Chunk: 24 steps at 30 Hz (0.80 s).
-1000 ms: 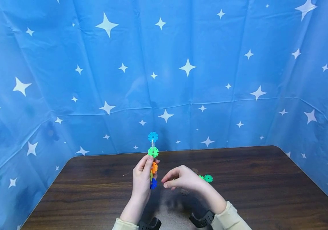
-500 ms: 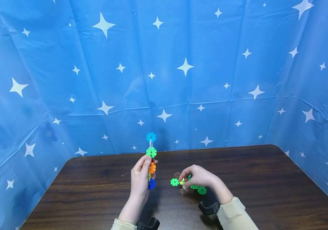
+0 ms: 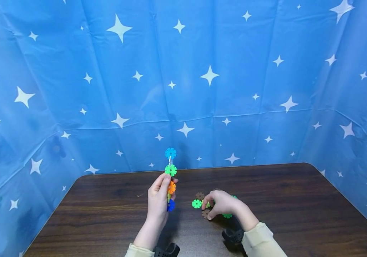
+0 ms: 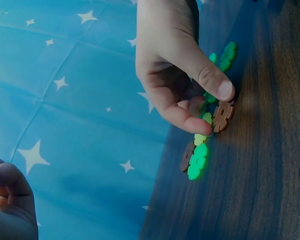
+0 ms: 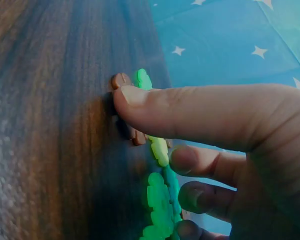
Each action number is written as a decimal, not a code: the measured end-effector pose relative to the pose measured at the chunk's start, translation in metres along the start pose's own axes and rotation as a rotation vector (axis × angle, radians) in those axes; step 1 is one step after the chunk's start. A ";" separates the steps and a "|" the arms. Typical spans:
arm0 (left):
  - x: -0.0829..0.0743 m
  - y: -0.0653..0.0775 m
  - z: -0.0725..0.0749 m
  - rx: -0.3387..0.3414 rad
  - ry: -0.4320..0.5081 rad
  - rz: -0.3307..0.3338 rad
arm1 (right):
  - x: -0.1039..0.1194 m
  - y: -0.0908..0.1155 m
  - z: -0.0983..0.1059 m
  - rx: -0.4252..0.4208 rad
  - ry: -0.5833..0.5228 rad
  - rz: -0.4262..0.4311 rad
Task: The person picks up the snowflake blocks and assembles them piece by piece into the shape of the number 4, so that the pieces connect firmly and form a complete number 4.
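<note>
My left hand holds up a chain of notched plastic discs. Its top is a light-blue disc, followed by a whitish piece and a green disc. An orange disc and a dark-blue disc show lower, beside the palm. My right hand is low over loose discs, thumb tip at the rim of a brown disc. Its index fingertip is close to a yellow disc, with a gap between thumb and fingers. A bright-green disc lies left of this hand.
Another brown disc lies just behind the yellow one. More green discs are partly hidden under the right hand. The dark wooden table meets a blue star-patterned curtain at the back and sides.
My right hand has moved right, away from the chain, to the loose discs, then shifted from the yellow disc toward the front brown one. The left hand holds the chain nearly still.
</note>
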<state>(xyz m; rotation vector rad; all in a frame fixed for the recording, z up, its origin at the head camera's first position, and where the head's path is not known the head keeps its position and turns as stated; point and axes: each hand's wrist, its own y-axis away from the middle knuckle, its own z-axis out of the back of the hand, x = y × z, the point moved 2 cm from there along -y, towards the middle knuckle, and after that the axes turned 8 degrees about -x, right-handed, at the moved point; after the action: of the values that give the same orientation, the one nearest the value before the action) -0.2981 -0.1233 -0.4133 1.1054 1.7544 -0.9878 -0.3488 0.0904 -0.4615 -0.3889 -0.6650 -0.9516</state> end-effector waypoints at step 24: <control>0.000 0.002 -0.002 0.009 -0.032 0.022 | 0.009 -0.003 0.001 -0.038 -0.204 0.033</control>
<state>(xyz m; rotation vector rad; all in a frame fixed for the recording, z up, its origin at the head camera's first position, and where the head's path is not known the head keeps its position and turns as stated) -0.2970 -0.1209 -0.4133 1.1068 1.7103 -0.9954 -0.3481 0.0840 -0.4545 -0.5338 -0.8242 -0.9018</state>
